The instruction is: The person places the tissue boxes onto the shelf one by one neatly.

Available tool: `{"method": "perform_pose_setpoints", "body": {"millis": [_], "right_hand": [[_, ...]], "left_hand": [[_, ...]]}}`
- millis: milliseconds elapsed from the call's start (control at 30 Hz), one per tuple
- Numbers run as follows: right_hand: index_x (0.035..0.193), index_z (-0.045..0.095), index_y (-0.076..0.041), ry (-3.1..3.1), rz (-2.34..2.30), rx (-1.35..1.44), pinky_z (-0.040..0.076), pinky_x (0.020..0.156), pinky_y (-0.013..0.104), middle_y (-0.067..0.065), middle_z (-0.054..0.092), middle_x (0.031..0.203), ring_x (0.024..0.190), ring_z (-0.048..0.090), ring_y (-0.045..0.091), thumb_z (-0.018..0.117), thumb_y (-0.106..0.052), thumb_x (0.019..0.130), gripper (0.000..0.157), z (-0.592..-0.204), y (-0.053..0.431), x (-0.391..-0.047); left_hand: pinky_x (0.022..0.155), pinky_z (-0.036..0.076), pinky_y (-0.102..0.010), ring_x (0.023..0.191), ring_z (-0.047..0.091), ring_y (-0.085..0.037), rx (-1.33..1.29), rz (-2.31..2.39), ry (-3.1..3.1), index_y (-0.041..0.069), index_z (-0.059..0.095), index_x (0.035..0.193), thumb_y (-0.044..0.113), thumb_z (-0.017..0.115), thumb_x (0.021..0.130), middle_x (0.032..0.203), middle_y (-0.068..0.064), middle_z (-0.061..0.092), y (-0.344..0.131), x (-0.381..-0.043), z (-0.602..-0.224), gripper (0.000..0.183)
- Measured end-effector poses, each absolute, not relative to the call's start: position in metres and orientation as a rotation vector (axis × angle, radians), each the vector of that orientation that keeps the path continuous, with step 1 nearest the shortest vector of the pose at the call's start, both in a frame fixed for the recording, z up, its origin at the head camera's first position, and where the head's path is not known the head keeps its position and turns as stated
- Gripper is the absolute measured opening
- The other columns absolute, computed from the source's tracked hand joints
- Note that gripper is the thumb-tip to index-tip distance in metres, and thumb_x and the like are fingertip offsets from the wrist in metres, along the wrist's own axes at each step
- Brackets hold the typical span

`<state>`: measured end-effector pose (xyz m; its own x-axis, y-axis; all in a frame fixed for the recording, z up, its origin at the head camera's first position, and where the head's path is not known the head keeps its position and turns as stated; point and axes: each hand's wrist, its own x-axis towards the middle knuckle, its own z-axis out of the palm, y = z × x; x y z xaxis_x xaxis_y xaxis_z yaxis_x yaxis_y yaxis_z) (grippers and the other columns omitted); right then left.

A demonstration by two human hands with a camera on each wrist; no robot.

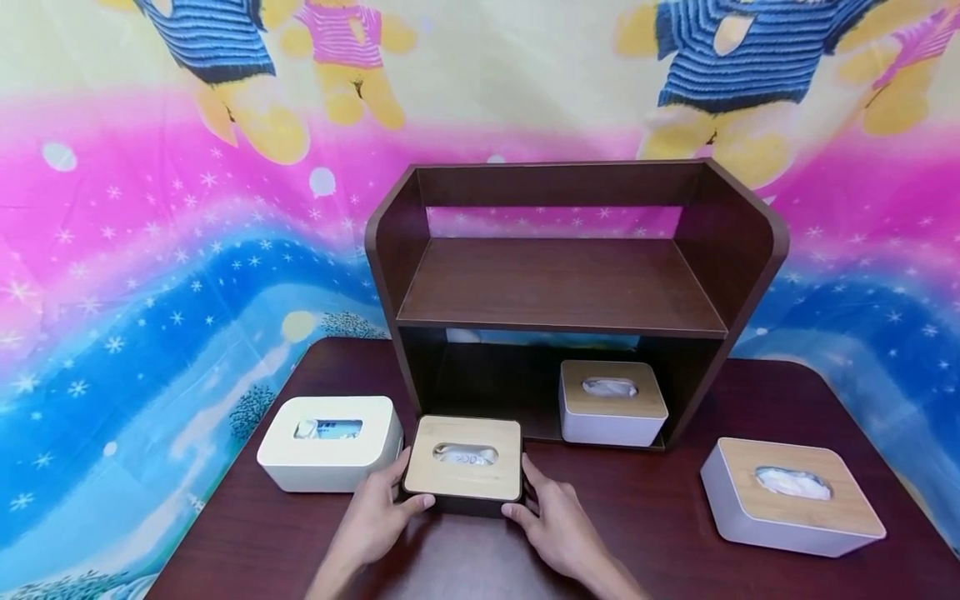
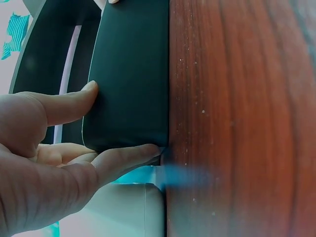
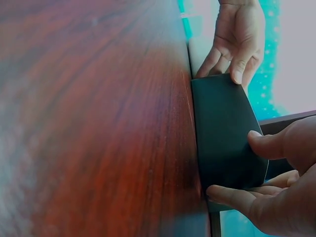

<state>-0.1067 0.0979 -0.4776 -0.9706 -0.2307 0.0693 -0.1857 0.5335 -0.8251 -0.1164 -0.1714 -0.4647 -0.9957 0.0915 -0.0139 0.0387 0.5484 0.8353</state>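
My left grip [image 1: 378,508] and right grip [image 1: 558,521] hold opposite ends of the dark tissue box [image 1: 465,485], thumbs on its near face at the corners and the other fingers along its side walls. Each is spread only enough to take its own corner; I judge that pressing from both ends keeps the box square and shares the load. The thumbs stay off the slot in its pale wooden lid, so the packet inside goes unpressed. Its lower edge meets the surface [image 1: 480,567], so the surface seems to bear the weight while I steady and steer.

Just beyond my left knuckles sits the cream tissue box [image 1: 330,473], near enough that my fingers have little room between the two. Well apart on my right, the wood-topped white box [image 1: 813,521] stands at an angle, out of my way.

The dark box lies before the left part of the brown shelf [image 1: 562,279]; whether it touches the front edge I cannot tell. In the lower compartment, toward the right wall, another white box [image 1: 611,427] stands, leaving room to its left. Behind hangs the printed backdrop [image 1: 480,100].
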Motion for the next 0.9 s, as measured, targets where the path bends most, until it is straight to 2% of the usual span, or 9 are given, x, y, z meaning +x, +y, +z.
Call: {"method": "perform_pose_setpoints", "body": {"millis": [267,467,533,600,700,733,767,833,900], "right_hand": [[0.159,0.039,0.013,2.752,-1.420,-0.322,0.062,0.096,0.040,0.035,0.047,0.158,0.130,0.066,0.044,0.080,-0.014,0.097,0.079,-0.470,0.101,-0.105],[0.157,0.046,0.010,2.861,-1.361,-0.274,0.063,0.094,0.040,0.029,0.056,0.154,0.130,0.068,0.036,0.082,-0.015,0.096,0.075,-0.461,0.105,-0.107],[0.158,0.047,0.006,2.892,-1.336,-0.245,0.062,0.095,0.038,0.027,0.067,0.143,0.117,0.074,0.025,0.082,-0.016,0.096,0.075,-0.459,0.107,-0.108],[0.160,0.045,0.002,2.890,-1.336,-0.208,0.060,0.086,0.031,0.026,0.075,0.119,0.084,0.072,0.012,0.080,-0.017,0.097,0.075,-0.457,0.109,-0.110],[0.163,0.044,-0.002,2.884,-1.368,-0.162,0.050,0.079,0.026,0.023,0.075,0.106,0.054,0.035,0.002,0.078,-0.018,0.099,0.074,-0.454,0.113,-0.112],[0.163,0.043,-0.004,2.871,-1.393,-0.143,0.048,0.076,0.024,0.022,0.072,0.097,0.050,0.028,0.002,0.078,-0.017,0.099,0.074,-0.453,0.114,-0.113],[0.163,0.044,-0.004,2.881,-1.413,-0.144,0.048,0.074,0.024,0.025,0.075,0.108,0.050,0.026,0.001,0.078,-0.016,0.099,0.073,-0.452,0.115,-0.115],[0.162,0.046,-0.005,2.890,-1.451,-0.120,0.048,0.071,0.023,0.023,0.075,0.104,0.049,0.025,0.001,0.077,-0.015,0.099,0.071,-0.451,0.117,-0.118],[0.161,0.048,-0.006,2.911,-1.473,-0.105,0.049,0.067,0.024,0.020,0.071,0.089,0.051,0.038,0.001,0.078,-0.014,0.099,0.070,-0.451,0.118,-0.122]], "left_hand": [[0.116,0.047,-0.053,0.140,0.060,-0.040,0.094,1.440,2.742,-0.005,0.044,0.160,0.016,0.085,0.092,0.161,-0.024,0.051,-0.166,-0.117,-0.460,0.082],[0.107,0.056,-0.045,0.134,0.065,-0.039,0.167,1.547,2.706,-0.007,0.044,0.159,0.012,0.085,0.092,0.159,-0.028,0.052,-0.160,-0.119,-0.456,0.080],[0.104,0.058,-0.042,0.132,0.066,-0.039,0.186,1.599,2.670,-0.007,0.044,0.159,0.010,0.084,0.093,0.159,-0.029,0.050,-0.157,-0.120,-0.454,0.079],[0.103,0.059,-0.040,0.133,0.065,-0.040,0.202,1.628,2.648,-0.006,0.044,0.159,0.009,0.082,0.094,0.159,-0.029,0.050,-0.155,-0.122,-0.453,0.077],[0.101,0.060,-0.040,0.132,0.066,-0.039,0.217,1.626,2.650,-0.004,0.044,0.160,0.009,0.081,0.095,0.159,-0.029,0.050,-0.152,-0.126,-0.449,0.075],[0.101,0.060,-0.040,0.131,0.066,-0.039,0.224,1.616,2.659,-0.004,0.045,0.160,0.009,0.081,0.095,0.159,-0.029,0.050,-0.151,-0.128,-0.448,0.075],[0.100,0.060,-0.040,0.131,0.066,-0.039,0.223,1.615,2.660,-0.004,0.045,0.160,0.009,0.081,0.096,0.159,-0.028,0.050,-0.150,-0.131,-0.447,0.074],[0.099,0.061,-0.039,0.131,0.066,-0.038,0.218,1.613,2.667,-0.003,0.045,0.159,0.009,0.080,0.097,0.159,-0.028,0.050,-0.147,-0.136,-0.445,0.073],[0.100,0.060,-0.040,0.131,0.066,-0.038,0.201,1.632,2.666,-0.002,0.047,0.159,0.009,0.079,0.098,0.159,-0.027,0.050,-0.145,-0.141,-0.445,0.070]]}}
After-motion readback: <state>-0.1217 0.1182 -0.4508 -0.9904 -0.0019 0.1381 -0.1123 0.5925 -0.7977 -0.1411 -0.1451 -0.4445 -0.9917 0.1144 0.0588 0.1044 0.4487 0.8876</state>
